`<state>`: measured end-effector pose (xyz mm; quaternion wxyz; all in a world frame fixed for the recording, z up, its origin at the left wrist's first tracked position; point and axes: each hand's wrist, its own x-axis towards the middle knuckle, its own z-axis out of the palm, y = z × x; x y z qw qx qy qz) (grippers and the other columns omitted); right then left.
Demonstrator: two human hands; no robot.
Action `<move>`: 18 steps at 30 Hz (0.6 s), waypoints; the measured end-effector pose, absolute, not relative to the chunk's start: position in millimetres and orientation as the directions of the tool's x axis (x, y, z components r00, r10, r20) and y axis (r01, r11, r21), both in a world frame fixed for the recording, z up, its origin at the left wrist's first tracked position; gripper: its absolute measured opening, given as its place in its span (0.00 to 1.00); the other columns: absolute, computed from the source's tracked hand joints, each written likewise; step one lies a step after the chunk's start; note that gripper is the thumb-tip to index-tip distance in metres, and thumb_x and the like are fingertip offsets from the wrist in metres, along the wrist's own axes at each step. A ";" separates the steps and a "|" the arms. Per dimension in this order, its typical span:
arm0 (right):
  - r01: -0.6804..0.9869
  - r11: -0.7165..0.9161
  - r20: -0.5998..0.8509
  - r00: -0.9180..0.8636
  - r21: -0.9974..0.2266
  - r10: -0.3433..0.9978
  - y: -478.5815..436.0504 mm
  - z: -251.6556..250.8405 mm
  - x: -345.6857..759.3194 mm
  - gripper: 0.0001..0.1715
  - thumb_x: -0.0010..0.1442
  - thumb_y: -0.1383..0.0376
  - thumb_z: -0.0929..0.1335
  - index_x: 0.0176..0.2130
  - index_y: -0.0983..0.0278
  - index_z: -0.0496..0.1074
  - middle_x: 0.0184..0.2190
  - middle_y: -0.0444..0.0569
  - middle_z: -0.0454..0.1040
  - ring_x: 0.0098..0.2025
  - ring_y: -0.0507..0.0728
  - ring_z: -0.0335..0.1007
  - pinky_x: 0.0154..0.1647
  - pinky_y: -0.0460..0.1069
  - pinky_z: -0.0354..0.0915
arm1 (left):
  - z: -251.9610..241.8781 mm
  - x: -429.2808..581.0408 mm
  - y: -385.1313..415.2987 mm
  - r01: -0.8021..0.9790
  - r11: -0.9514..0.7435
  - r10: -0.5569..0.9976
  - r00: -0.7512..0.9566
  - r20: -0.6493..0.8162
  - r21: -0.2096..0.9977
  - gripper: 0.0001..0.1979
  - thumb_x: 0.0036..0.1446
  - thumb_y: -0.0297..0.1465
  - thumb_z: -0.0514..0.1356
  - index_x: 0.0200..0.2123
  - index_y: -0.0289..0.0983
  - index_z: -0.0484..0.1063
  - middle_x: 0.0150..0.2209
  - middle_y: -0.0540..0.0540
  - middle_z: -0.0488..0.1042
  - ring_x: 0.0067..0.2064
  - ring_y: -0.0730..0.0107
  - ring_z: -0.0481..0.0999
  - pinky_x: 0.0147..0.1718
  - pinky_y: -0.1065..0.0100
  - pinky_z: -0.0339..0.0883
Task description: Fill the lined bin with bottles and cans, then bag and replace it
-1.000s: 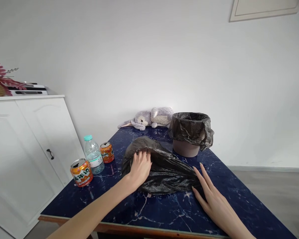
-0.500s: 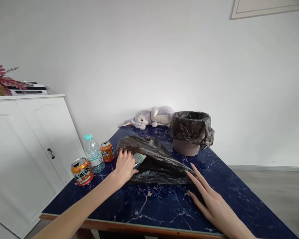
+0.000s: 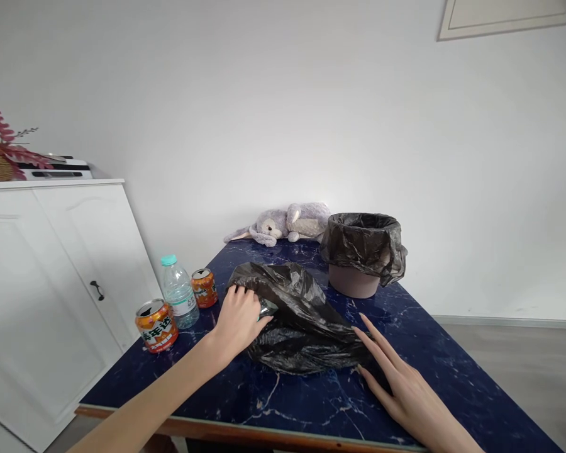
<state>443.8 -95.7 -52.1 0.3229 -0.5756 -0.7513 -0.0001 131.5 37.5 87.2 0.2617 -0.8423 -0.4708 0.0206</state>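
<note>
A black plastic bag lies on its side in the middle of the table, its mouth towards the left. My left hand is closed on the upper rim of the mouth. Beside its thumb, part of a clear plastic bottle shows inside the bag; the rest of it is hidden. My right hand has its fingers stretched out, and the fingertips touch the bag's right end. Left of the bag stand a clear bottle with a teal cap, an orange soda can and another orange can.
A bin with a black liner stands at the back right of the dark blue marbled table. A grey plush toy lies by the wall at the far end. To the left is a white cabinet.
The bag has sagged and bunched: its mouth has narrowed and its lower side has come nearer to me. Less of the bottle inside shows. My hands have hardly moved.
</note>
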 end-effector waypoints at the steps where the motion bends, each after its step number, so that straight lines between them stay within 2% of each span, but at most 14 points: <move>1: 0.865 0.335 0.485 -0.125 -0.374 0.865 -95.4 -53.1 444.3 0.37 0.79 0.56 0.58 0.79 0.46 0.39 0.81 0.50 0.38 0.69 0.66 0.69 0.56 0.54 0.78 | 90.9 134.0 33.7 0.781 -0.423 0.797 0.562 0.222 -0.459 0.27 0.71 0.49 0.58 0.44 0.31 0.86 0.42 0.29 0.83 0.48 0.39 0.80 0.51 0.49 0.67; 4: 0.869 0.329 0.493 -0.117 -0.370 0.862 -94.5 -55.5 445.5 0.38 0.79 0.56 0.58 0.79 0.45 0.39 0.81 0.49 0.41 0.69 0.65 0.70 0.55 0.52 0.78 | 100.8 140.1 24.6 0.784 -0.457 0.762 0.588 0.270 -0.420 0.31 0.71 0.54 0.55 0.43 0.32 0.85 0.41 0.31 0.83 0.46 0.42 0.81 0.48 0.51 0.69; 9: 0.882 0.325 0.507 -0.119 -0.341 0.854 -93.5 -56.9 446.3 0.38 0.79 0.56 0.58 0.79 0.45 0.40 0.80 0.47 0.44 0.71 0.64 0.66 0.62 0.55 0.75 | 111.2 143.0 16.4 0.777 -0.553 0.659 0.628 0.414 -0.300 0.32 0.71 0.57 0.53 0.34 0.38 0.83 0.36 0.37 0.84 0.39 0.51 0.83 0.42 0.55 0.71; 11: 0.883 0.324 0.504 -0.119 -0.341 0.856 -93.1 -57.6 446.7 0.38 0.79 0.57 0.58 0.79 0.46 0.40 0.80 0.48 0.44 0.71 0.64 0.66 0.62 0.54 0.75 | 116.1 141.5 13.4 0.755 -0.592 0.576 0.641 0.508 -0.282 0.30 0.71 0.55 0.53 0.30 0.40 0.80 0.33 0.40 0.83 0.37 0.55 0.82 0.40 0.56 0.71; 15: 0.884 0.314 0.508 -0.105 -0.345 0.855 -92.3 -60.9 448.3 0.38 0.78 0.57 0.58 0.79 0.47 0.41 0.80 0.48 0.46 0.71 0.64 0.66 0.64 0.55 0.74 | 132.7 133.5 4.2 0.615 -0.753 0.323 0.656 0.682 -0.234 0.24 0.68 0.47 0.59 0.22 0.41 0.71 0.23 0.48 0.76 0.26 0.65 0.76 0.28 0.61 0.66; 18: 0.886 0.306 0.507 -0.097 -0.348 0.856 -91.4 -64.3 449.7 0.38 0.78 0.56 0.58 0.79 0.47 0.40 0.80 0.49 0.47 0.73 0.64 0.63 0.67 0.57 0.71 | 149.6 122.1 -6.0 0.456 -0.886 0.226 0.587 0.777 -0.087 0.19 0.63 0.39 0.62 0.20 0.42 0.67 0.21 0.50 0.74 0.25 0.66 0.75 0.27 0.62 0.68</move>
